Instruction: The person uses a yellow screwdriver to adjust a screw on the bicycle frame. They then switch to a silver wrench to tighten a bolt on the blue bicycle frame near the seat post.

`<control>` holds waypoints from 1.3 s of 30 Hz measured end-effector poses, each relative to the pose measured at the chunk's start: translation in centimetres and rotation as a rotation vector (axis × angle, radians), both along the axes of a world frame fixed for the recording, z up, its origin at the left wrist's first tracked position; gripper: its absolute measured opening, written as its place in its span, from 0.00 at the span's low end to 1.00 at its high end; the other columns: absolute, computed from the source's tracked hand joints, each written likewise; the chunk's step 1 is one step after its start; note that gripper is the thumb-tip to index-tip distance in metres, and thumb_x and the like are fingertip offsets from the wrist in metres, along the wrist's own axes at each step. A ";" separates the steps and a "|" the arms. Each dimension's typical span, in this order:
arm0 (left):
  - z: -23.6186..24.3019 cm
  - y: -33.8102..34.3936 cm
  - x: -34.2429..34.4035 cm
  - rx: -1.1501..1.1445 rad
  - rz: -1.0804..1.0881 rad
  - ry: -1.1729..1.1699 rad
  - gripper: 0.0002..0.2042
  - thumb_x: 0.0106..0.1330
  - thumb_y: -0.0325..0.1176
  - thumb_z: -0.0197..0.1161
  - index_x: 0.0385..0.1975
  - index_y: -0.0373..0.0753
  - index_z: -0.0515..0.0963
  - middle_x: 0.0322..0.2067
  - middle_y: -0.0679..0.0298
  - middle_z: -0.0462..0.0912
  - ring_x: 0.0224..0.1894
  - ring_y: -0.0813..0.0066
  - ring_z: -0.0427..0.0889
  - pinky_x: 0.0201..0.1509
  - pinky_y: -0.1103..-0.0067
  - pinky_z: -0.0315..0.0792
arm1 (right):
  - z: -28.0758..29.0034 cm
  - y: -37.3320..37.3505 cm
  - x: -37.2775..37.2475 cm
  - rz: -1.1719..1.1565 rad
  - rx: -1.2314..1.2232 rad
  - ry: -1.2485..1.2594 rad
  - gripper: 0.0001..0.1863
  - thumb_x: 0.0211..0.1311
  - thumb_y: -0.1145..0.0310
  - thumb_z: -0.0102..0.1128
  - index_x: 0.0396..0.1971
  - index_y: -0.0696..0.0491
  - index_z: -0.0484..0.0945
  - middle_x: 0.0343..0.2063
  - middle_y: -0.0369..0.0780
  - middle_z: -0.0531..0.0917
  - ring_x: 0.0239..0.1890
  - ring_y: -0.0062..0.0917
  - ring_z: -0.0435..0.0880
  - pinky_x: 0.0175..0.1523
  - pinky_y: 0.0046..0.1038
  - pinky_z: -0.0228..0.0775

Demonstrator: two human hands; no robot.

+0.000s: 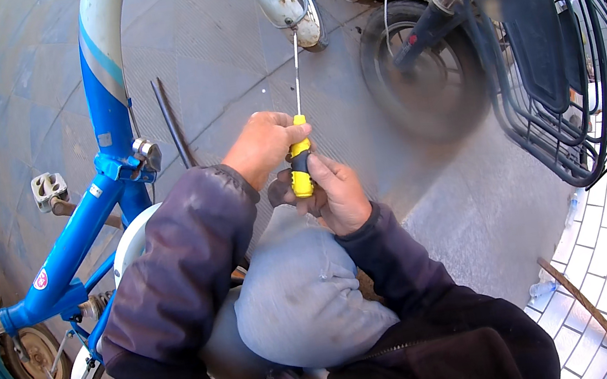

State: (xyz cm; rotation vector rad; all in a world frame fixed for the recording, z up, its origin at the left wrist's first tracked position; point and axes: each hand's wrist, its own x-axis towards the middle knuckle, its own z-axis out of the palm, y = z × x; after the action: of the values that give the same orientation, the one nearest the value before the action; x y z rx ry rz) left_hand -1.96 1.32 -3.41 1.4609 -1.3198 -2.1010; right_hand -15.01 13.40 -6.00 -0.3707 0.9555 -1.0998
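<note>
Head view: a screwdriver (299, 120) held in both hands, its shaft pointing at a white bicycle mudguard.
The left hand (264, 144) pinches the handle's upper end beside the shaft; the right hand (344, 195) grips the lower part, covering some of it. The tool stands nearly upright above a grey-clad knee (295, 286), its tip at the lower end of the mudguard (282, 4), though whether they touch I cannot tell. A blue frame (80, 233) crowds the left arm, with a pedal (50, 191) beyond it and a dark rod (171, 123) on the paving. To the right stand another vehicle's wheel (420, 76) and black wire basket (588, 176); a brown stick (584, 304) lies over white tiles (606, 245).
</note>
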 end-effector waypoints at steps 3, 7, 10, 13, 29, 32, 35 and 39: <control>0.2 -0.1 0.0 0.029 -0.018 0.041 0.14 0.72 0.36 0.62 0.43 0.28 0.80 0.35 0.56 0.85 0.38 0.69 0.82 0.50 0.73 0.74 | -0.2 0.0 -0.8 0.075 -0.040 -0.128 0.25 0.79 0.53 0.46 0.60 0.58 0.69 0.47 0.46 0.83 0.41 0.27 0.86 0.38 0.23 0.82; 0.2 0.0 -0.2 0.022 -0.017 0.080 0.14 0.71 0.35 0.62 0.43 0.27 0.81 0.35 0.56 0.85 0.37 0.70 0.81 0.48 0.72 0.75 | -0.5 0.0 -1.3 0.063 -0.015 -0.126 0.23 0.77 0.56 0.50 0.58 0.59 0.71 0.44 0.46 0.84 0.38 0.26 0.87 0.36 0.22 0.81; 0.1 0.3 -0.3 0.012 0.056 0.060 0.14 0.68 0.33 0.64 0.42 0.24 0.82 0.32 0.54 0.84 0.34 0.70 0.78 0.42 0.73 0.73 | -0.7 0.1 -1.3 0.057 0.002 -0.074 0.22 0.76 0.56 0.52 0.58 0.59 0.71 0.43 0.44 0.84 0.36 0.24 0.87 0.35 0.20 0.79; -0.1 0.4 -0.3 -0.014 0.044 0.001 0.15 0.68 0.33 0.65 0.43 0.24 0.81 0.33 0.54 0.84 0.35 0.70 0.79 0.43 0.73 0.73 | -0.7 0.2 -1.2 0.064 0.005 -0.007 0.23 0.76 0.56 0.53 0.59 0.58 0.71 0.43 0.42 0.84 0.36 0.22 0.87 0.35 0.18 0.78; 0.2 0.0 -0.1 -0.003 -0.045 -0.031 0.15 0.71 0.37 0.64 0.44 0.29 0.81 0.35 0.57 0.85 0.40 0.69 0.83 0.51 0.74 0.76 | -1.0 0.4 -1.3 0.079 0.000 0.054 0.24 0.74 0.54 0.55 0.57 0.59 0.72 0.44 0.43 0.84 0.38 0.23 0.87 0.36 0.19 0.81; 0.1 0.1 -0.1 0.014 -0.004 -0.002 0.15 0.71 0.37 0.64 0.44 0.30 0.81 0.35 0.57 0.86 0.40 0.69 0.84 0.52 0.74 0.76 | -1.0 0.4 -1.2 0.070 -0.008 0.077 0.24 0.75 0.54 0.55 0.57 0.59 0.72 0.43 0.43 0.84 0.38 0.24 0.87 0.36 0.19 0.81; 0.3 0.1 -0.1 0.032 0.000 0.012 0.14 0.71 0.37 0.63 0.44 0.29 0.81 0.35 0.57 0.86 0.40 0.68 0.84 0.52 0.73 0.76 | -0.9 0.5 -1.2 0.036 0.009 -0.054 0.22 0.76 0.55 0.54 0.55 0.59 0.73 0.42 0.43 0.84 0.37 0.24 0.87 0.35 0.19 0.80; 0.6 0.0 0.1 0.091 -0.001 0.077 0.14 0.72 0.37 0.63 0.45 0.29 0.81 0.36 0.56 0.86 0.41 0.67 0.84 0.53 0.72 0.77 | -0.9 0.4 -1.4 0.074 0.036 -0.194 0.21 0.77 0.55 0.52 0.55 0.58 0.73 0.41 0.44 0.85 0.37 0.24 0.87 0.34 0.19 0.79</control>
State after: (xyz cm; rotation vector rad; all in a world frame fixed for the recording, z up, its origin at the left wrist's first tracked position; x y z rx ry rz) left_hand -1.89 1.29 -2.84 1.3983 -1.2124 -2.2211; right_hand -16.42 13.77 -6.86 -0.2628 0.7825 -1.0299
